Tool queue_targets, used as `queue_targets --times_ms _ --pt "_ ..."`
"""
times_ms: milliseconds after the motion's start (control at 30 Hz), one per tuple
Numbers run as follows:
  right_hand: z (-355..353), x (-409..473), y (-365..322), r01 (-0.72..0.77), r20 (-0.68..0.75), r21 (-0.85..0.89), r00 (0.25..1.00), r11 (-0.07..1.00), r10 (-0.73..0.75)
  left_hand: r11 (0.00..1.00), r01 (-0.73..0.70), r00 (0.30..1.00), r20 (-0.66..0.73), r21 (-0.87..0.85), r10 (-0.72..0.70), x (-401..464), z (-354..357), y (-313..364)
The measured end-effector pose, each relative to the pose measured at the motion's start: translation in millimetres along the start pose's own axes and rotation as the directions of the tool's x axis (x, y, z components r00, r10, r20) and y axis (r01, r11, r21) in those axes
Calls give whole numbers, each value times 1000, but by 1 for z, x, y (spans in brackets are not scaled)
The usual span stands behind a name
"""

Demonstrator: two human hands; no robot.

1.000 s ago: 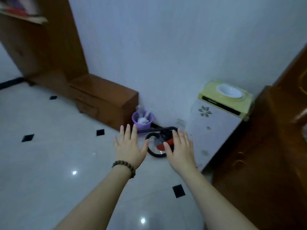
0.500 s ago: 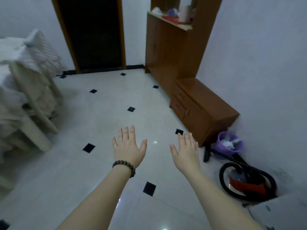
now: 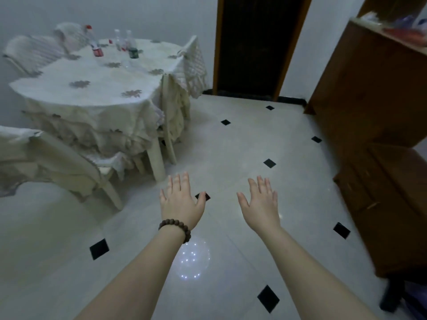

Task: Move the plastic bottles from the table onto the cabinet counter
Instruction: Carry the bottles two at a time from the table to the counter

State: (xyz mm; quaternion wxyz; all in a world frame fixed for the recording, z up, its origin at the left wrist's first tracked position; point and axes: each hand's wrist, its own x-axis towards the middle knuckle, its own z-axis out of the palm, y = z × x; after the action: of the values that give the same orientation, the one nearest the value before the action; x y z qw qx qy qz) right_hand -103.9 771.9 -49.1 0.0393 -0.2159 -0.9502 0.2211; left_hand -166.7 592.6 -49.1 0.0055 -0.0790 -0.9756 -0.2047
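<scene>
Several plastic bottles stand at the far side of a round table [image 3: 69, 93] covered in a cream floral cloth: a red-capped, red-labelled bottle [image 3: 94, 42], a clear one [image 3: 118, 40] and one with dark green liquid [image 3: 132, 48]. The brown wooden cabinet [image 3: 369, 88] with its counter top [image 3: 390, 35] rises at the right. My left hand [image 3: 181, 202], with a bead bracelet at the wrist, and my right hand [image 3: 260, 204] are stretched out over the tiled floor, palms down, fingers spread, holding nothing. Both are far from the table and the bottles.
Cloth-covered chairs [image 3: 53, 165] stand around the table, one near at the left, one [image 3: 191, 63] by the dark doorway [image 3: 254, 42]. A lower cabinet section [image 3: 388, 204] juts out at right. White floor tiles [image 3: 231, 146] with black diamonds lie between table and cabinet.
The view has swung left, from the wall corner with the vacuum cleaner and water dispenser to the table and doorway. Both hands stayed outstretched and empty.
</scene>
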Motion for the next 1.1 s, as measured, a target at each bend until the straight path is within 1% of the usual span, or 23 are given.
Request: queue_targets --times_ms 133,233,367,500,700,900,1100 --pt "14 64 -17 47 21 4 999 999 -47 997 78 997 -26 29 -77 51 3 -19" --pt "25 125 -24 95 50 6 994 995 -95 992 126 991 -53 26 -124 102 12 -19" --pt "26 229 -30 165 57 0 985 986 -165 983 179 980 -93 42 -174 188 21 -5" --pt "11 329 -35 226 66 -16 972 974 -224 972 230 968 -115 49 -223 278 24 24" --pt "-1 450 -52 299 62 -16 953 954 -298 960 276 951 -159 41 -267 382 31 46" --pt "27 542 -88 359 125 -16 927 933 -355 924 382 907 -202 26 -370 462 34 25" --pt "72 633 -158 459 173 -1 875 889 -452 887 461 860 -243 -10 -450 552 30 -22"
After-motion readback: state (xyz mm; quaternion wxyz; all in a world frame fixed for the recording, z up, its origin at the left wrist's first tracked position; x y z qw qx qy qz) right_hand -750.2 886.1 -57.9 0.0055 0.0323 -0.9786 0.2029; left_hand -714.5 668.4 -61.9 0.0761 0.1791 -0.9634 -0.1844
